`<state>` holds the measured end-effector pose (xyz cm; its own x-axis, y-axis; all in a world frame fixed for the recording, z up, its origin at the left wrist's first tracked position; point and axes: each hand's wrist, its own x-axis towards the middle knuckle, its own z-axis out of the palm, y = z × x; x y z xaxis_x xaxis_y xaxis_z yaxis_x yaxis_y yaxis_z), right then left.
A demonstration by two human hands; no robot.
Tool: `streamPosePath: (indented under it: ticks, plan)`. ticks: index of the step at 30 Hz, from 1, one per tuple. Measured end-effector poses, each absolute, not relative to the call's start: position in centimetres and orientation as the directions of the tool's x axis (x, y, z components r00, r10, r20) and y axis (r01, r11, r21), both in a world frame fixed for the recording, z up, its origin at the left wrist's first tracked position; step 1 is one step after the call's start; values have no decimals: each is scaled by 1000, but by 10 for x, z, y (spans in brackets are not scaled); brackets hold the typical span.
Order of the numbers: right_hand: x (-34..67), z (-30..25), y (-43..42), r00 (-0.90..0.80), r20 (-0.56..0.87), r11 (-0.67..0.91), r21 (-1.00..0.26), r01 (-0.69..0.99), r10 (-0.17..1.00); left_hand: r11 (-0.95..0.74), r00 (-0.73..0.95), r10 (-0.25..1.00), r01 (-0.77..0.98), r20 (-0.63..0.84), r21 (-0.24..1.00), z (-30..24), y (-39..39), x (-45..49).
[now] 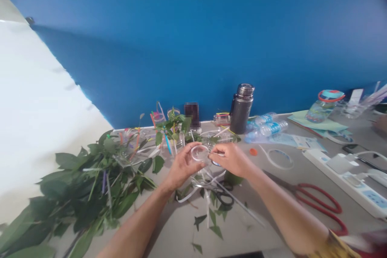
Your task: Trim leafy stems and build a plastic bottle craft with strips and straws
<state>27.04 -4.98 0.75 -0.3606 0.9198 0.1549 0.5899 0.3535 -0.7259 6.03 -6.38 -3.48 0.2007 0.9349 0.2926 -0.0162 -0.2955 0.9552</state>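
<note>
My left hand (pixel 189 161) curves its fingers and thumb around a whitish plastic ring (pixel 199 153), held above the table. At the ring's right edge, the fingers of my right hand (pixel 229 158) are pinched together. A small bluish-white bit shows under them, too blurred to name. Below both hands lie black-handled scissors (pixel 225 198), loose white strips (pixel 208 205) and scattered leaves (pixel 216 231). Just behind my left hand stands a clear container with leafy sprigs (pixel 175 123) and coloured straws.
Large leafy branches (pixel 75 193) cover the left side. A dark thermos (pixel 242 109) stands at the back beside plastic bottles (pixel 272 128). To the right are red-handled shears (pixel 317 201), a coiled white strip (pixel 281 159), an orange cap (pixel 253 152) and a power strip (pixel 341 181).
</note>
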Motion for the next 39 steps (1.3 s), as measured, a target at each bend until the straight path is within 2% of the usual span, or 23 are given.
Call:
streamPosePath:
  ticks: [5,9,15,21,23,26,31,33,36,39]
  plan:
    - [271,4,-49,-402,151,373,-740,560,903,-285,142,949,-3,282,959,-42,-62,64]
    - [273,8,-50,-429,55,310,-774,552,901,-243,98,965,-29,245,970,-40,-61,61]
    - [274,9,-49,-507,-31,304,-768,564,861,-279,123,955,65,270,958,-37,-63,59]
    - [285,7,-39,-498,5,368,-681,633,867,-85,214,974,46,73,995,-36,-64,56]
    - [291,7,-36,-485,51,391,-669,632,873,-74,211,975,37,64,997,-37,-63,56]
    - [297,11,-39,-392,111,379,-582,719,913,-73,226,972,26,65,997,-37,-63,57]
    - [300,22,-63,-426,-6,392,-379,838,905,-47,266,963,-22,51,999,-33,-64,59]
    - [302,23,-72,-389,-6,370,-299,880,921,-52,253,966,-33,58,998,-31,-65,60]
    - [308,17,-80,-346,-1,330,-293,897,938,-37,238,970,-68,52,997,-30,-64,61]
    - [312,4,-80,-417,-100,375,-288,881,903,6,245,969,-142,29,990,-31,-63,63]
